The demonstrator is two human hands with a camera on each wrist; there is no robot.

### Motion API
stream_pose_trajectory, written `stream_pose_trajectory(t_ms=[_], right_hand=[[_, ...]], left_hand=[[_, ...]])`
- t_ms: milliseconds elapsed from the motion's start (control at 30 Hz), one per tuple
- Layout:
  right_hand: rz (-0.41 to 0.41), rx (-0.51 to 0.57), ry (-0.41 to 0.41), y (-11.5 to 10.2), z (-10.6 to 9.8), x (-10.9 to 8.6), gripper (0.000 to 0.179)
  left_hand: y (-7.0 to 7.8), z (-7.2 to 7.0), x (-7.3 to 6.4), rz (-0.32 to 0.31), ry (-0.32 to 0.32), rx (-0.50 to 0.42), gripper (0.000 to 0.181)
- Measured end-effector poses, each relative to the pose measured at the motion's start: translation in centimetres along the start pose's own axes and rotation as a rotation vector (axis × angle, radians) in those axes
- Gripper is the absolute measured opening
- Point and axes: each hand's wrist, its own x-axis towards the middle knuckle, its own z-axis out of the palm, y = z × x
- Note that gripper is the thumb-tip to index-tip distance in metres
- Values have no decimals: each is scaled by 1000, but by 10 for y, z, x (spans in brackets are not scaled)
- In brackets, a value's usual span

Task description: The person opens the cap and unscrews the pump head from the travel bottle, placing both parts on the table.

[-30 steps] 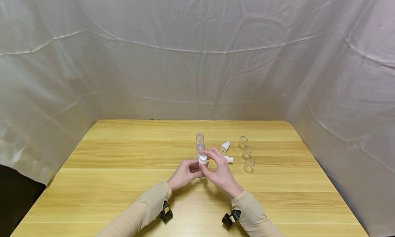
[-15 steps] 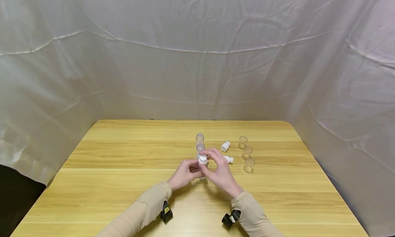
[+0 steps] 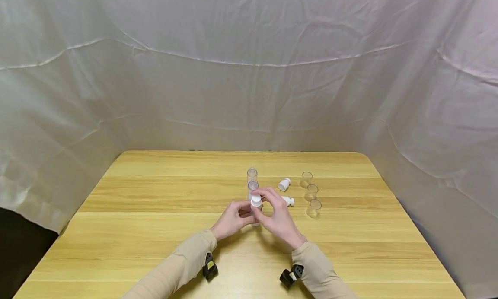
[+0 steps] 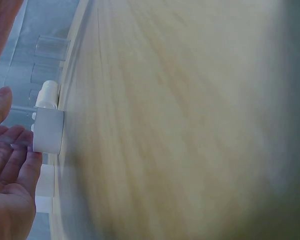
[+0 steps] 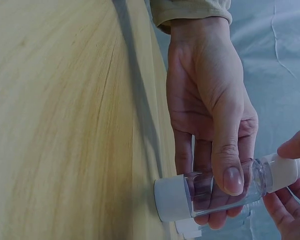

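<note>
A clear bottle (image 5: 205, 192) with a white base (image 5: 173, 199) stands upright in front of me, its base down at the table. My left hand (image 3: 231, 221) grips the clear body, thumb on the near side and fingers behind, as the right wrist view shows. At the top of the bottle, my right hand (image 3: 279, 217) pinches the white neck piece (image 3: 256, 200) between thumb and fingers. Behind the hands stand two more clear bottles (image 3: 252, 174) in a line. Two white bottle tops (image 3: 284, 184) lie on their sides just beyond the right hand, one partly hidden by it.
Three clear cup-shaped covers (image 3: 312, 192) stand in a row to the right of the white tops. The wooden table (image 3: 155, 195) is enclosed by a pale curtain (image 3: 249, 100) at the back and sides.
</note>
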Motion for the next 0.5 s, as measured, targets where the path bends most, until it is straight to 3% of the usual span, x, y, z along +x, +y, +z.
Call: stream_pose_trajectory(t_ms=[233, 500], right_hand=[[19, 3, -6, -2, 0, 0, 46], [4, 13, 19, -1, 0, 0, 39]], left_hand=[[1, 0, -1, -12, 4, -2, 42], [1, 0, -1, -9, 3, 28, 43]])
